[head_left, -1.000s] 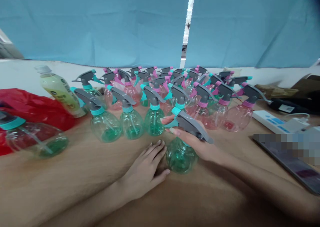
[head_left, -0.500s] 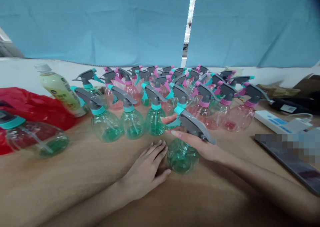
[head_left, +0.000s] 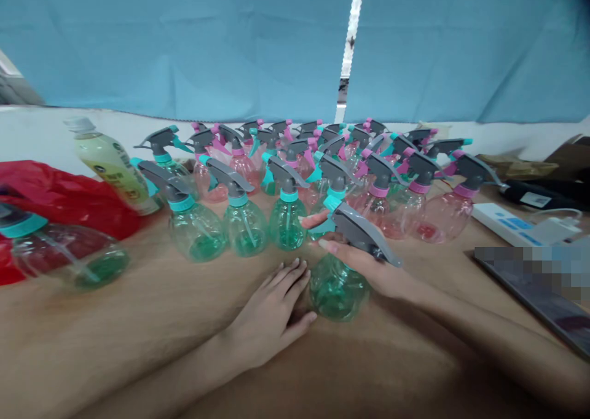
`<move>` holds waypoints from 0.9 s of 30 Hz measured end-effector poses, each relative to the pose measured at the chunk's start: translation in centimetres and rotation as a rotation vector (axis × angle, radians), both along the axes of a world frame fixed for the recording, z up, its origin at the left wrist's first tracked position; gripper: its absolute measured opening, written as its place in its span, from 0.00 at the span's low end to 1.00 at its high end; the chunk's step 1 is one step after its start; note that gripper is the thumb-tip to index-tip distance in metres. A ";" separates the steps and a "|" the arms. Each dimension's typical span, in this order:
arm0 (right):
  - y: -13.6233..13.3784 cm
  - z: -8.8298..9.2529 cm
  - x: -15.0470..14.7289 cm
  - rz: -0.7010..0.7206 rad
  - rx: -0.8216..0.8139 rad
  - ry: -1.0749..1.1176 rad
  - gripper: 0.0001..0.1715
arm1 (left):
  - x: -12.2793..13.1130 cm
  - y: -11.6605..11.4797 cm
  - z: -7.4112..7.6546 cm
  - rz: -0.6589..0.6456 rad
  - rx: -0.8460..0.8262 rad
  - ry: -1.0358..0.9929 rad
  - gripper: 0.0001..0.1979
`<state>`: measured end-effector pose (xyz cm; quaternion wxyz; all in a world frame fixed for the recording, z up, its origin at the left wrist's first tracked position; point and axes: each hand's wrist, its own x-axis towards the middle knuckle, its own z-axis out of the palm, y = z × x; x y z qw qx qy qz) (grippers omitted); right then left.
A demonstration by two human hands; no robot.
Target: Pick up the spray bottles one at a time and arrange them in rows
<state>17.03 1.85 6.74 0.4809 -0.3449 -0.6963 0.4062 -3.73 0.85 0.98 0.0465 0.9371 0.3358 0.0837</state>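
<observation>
A green spray bottle (head_left: pixel 335 290) with a grey trigger head stands on the wooden table (head_left: pixel 138 321) in front of me. My right hand (head_left: pixel 369 265) is wrapped round its neck, fingers closed under the trigger. My left hand (head_left: pixel 271 311) lies flat on the table just left of the bottle, fingers stretched out, thumb close to the bottle's base. Behind stands a crowd of several green spray bottles (head_left: pixel 242 222) and pink spray bottles (head_left: pixel 445 213).
A drink bottle (head_left: pixel 113 167) leans at the left beside a red plastic bag (head_left: pixel 59 198). Another green spray bottle (head_left: pixel 64 256) lies at the far left. A white power strip (head_left: pixel 516 225) and a dark flat device (head_left: pixel 548 308) sit at the right. Blue cloth hangs behind.
Almost nothing: my right hand and the bottle it holds have shifted slightly right. My left hand stays flat on the table.
</observation>
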 end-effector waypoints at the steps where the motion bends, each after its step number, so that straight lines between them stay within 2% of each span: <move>1: 0.0 0.0 0.0 -0.008 0.005 -0.003 0.16 | 0.0 0.0 0.0 0.002 -0.002 -0.001 0.29; 18: 0.2 0.3 -0.1 -0.056 0.073 -0.069 0.11 | -0.1 0.1 -0.1 0.002 0.012 -0.009 0.28; 27: -0.1 1.5 -0.3 -0.119 0.142 -0.106 0.11 | -0.1 0.1 0.0 0.002 0.000 -0.019 0.28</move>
